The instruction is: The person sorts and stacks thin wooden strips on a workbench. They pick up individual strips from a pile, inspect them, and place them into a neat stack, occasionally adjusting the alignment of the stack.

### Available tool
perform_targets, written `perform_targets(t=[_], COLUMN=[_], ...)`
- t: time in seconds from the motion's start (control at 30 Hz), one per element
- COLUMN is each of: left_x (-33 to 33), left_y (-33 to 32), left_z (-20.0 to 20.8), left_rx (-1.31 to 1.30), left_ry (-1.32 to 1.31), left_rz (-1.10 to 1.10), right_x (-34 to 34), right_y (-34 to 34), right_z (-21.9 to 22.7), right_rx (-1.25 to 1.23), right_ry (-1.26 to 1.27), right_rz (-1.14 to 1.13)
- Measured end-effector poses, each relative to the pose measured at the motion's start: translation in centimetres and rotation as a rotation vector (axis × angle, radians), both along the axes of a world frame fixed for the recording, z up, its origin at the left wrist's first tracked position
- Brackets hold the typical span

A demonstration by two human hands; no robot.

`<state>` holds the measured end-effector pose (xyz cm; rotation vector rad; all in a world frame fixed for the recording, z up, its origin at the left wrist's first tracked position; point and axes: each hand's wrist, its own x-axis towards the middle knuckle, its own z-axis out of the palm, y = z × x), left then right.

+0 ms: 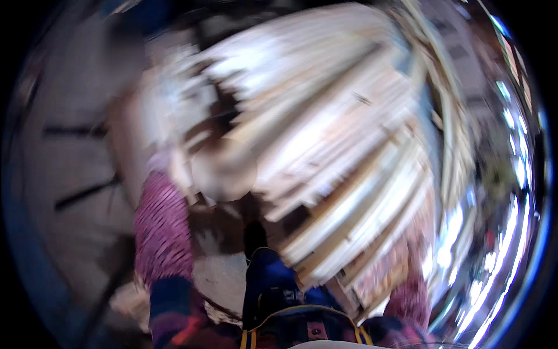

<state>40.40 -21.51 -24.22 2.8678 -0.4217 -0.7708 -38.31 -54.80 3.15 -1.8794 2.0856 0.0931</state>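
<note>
The whole view is smeared by motion. My left hand [161, 203], with a pinkish-purple knit covering, reaches forward along the left side of the wood. Its fingertips blur into a pale wooden piece [142, 122], and I cannot make out whether they grip it. Low on the right, my right hand [408, 291] shows a similar knit covering beside the near end of the boards. Its fingers are too blurred to read. Between my hands lies a large pile of pale wooden boards [343, 128], running slantwise from lower left to upper right.
Long thin strips [456, 134] stand along the pile's right side. A rounded, blurred tan shape [225, 171] is at its left edge. Dark bars [87, 195] lie on the grey floor [64, 163] at left. My blue-trousered leg [270, 279] is close to the boards.
</note>
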Motion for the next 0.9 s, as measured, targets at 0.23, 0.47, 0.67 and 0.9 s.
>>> perform_targets(t=[0.23,0.47,0.67,0.9], left_x=[-14.6,-30.6,-44.5,-59.0], left_y=[4.1,5.7,-7.7,-28.0], left_z=[8.5,17.1,25.1,30.4], left_rx=[-0.394,-0.364,-0.72,-0.964], left_ry=[-0.501,-0.595,-0.628,-0.324], left_rz=[-0.002,0.147,-0.141,-0.777], right_x=[4.0,-1.7,-5.0,-11.3], right_y=[-3.4,-13.6,-27.3,-31.3], right_z=[0.0,-3.2,-4.5,-1.9], right_rx=[0.071,-0.13,-0.252,0.14], right_ry=[0.233,0.058,0.023,-0.491], right_rz=[0.076,0.039,-0.072,0.151])
